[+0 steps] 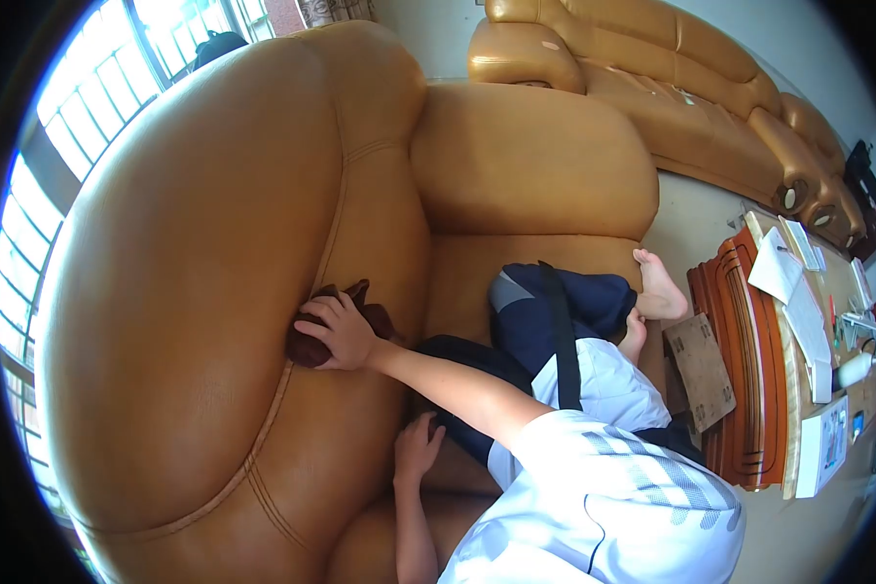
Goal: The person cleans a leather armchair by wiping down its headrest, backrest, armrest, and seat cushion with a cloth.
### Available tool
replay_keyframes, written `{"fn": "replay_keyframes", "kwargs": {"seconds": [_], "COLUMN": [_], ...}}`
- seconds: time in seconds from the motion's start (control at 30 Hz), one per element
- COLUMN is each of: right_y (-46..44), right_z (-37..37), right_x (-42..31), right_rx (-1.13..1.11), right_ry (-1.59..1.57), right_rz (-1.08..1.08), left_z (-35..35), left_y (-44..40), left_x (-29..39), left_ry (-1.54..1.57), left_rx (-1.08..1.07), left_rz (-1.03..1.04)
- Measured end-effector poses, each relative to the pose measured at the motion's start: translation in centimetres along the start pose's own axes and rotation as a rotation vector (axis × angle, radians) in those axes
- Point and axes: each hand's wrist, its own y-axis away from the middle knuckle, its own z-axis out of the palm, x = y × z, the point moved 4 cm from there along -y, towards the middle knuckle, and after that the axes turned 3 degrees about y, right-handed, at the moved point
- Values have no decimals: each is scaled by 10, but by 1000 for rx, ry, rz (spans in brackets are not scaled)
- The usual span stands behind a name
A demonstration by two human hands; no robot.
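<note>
My right hand point(333, 329) is wrapped around a dark brown cloth point(378, 319) and presses it against the tan leather sofa backrest point(214, 253), beside a stitched seam. The cloth is bunched up, with folds showing past my fingers and wrist. Lower down, my left hand point(418, 450) rests against the sofa leather near dark fabric by my knees. Its fingers are loosely extended, and I see nothing held in it. My legs in navy shorts point(594, 307) are folded on the seat, with bare feet behind me.
A padded armrest point(535, 161) rises beside me. Another tan sofa point(672, 107) stands along the far wall. A wooden table point(798, 360) behind me carries papers, a white bottle point(855, 371) and a box point(823, 448). A barred window point(88, 107) lies beyond the backrest.
</note>
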Motion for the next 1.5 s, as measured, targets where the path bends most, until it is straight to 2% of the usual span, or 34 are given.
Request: {"fn": "replay_keyframes", "kwargs": {"seconds": [0.27,0.4,0.5,0.9,1.1,1.4,1.5], "right_y": [3,3,1,6,7,7,7], "right_z": [-2,-2,-3,-2,-3,-4,-4], "right_x": [-1,0,-2,0,0,0,0], "right_rx": [-60,-50,-52,-42,-21,21,32], "right_ry": [61,60,51,90,68,54,56], "right_rz": [163,145,145,163,165,154,156], "left_z": [0,-1,-4,5,7,8,7], "left_y": [0,0,1,-2,0,1,3], "left_x": [-4,-2,3,-7,-13,-21,-19], "left_ry": [33,27,45,-62,-34,78,114], "left_rx": [8,-8,50,-24,-68,-70,-12], "left_rz": [-5,-11,58,26,50,-74,-31]}}
